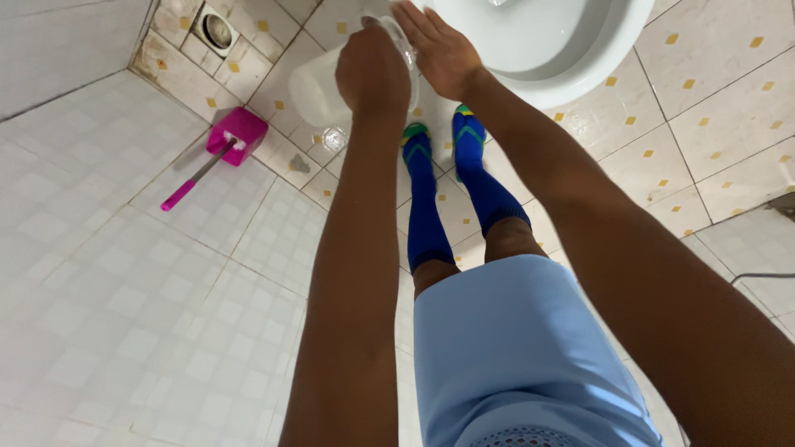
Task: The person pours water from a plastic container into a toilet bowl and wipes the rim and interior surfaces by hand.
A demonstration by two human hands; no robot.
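My left hand [373,73] is closed around a translucent plastic jug [319,87], gripping it near its rim in front of a white basin [571,58]. The jug lies tilted, its body pointing left. Flat with its fingers together, my right hand [437,48] rests against the jug's mouth beside the basin's edge. Both arms reach forward from the bottom of the view.
A pink toilet brush [217,153] with its holder stands against the white tiled wall at left. A round floor drain [217,31] sits in the corner. Below are my blue socks [431,199] and light blue shorts [513,356] over the yellow-dotted floor tiles.
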